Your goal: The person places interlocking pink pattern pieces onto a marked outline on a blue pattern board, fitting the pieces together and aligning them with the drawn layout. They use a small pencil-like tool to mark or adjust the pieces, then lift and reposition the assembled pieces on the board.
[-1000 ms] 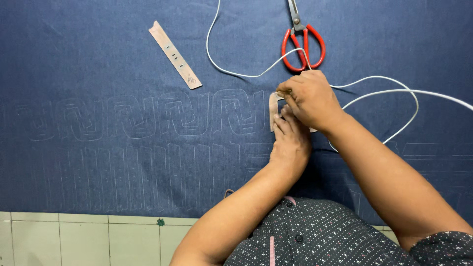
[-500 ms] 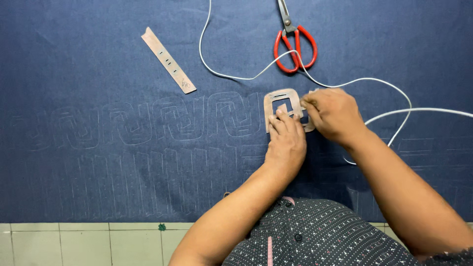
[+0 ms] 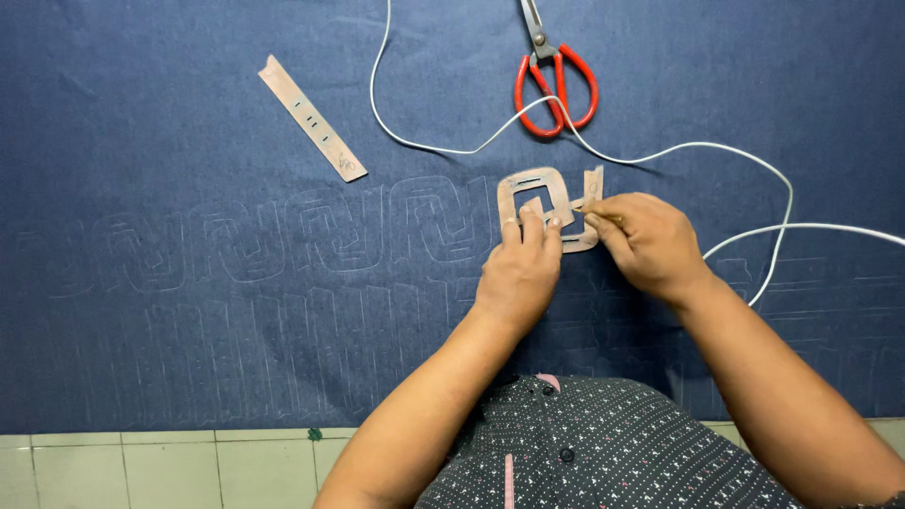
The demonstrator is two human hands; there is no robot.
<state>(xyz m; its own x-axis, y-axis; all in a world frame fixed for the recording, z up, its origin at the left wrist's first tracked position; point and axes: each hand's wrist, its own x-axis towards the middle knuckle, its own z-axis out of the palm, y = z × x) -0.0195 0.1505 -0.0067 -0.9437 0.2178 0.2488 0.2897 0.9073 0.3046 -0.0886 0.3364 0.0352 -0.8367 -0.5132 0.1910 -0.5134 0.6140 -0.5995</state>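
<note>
— What are you wearing?

— A dark grey, nearly black shirt covered in a small repeating print of pale flecks and tiny pink marks.

— Does it button up?

— Yes, down the front. I can see two dark round buttons on the placket, with a thin pink strip running beside them and a bit of pink lining at the collar.

— Long sleeves?

— No. Both my forearms are bare down to the wrists. My left hand and right hand carry no rings, watch or bracelets.
</note>
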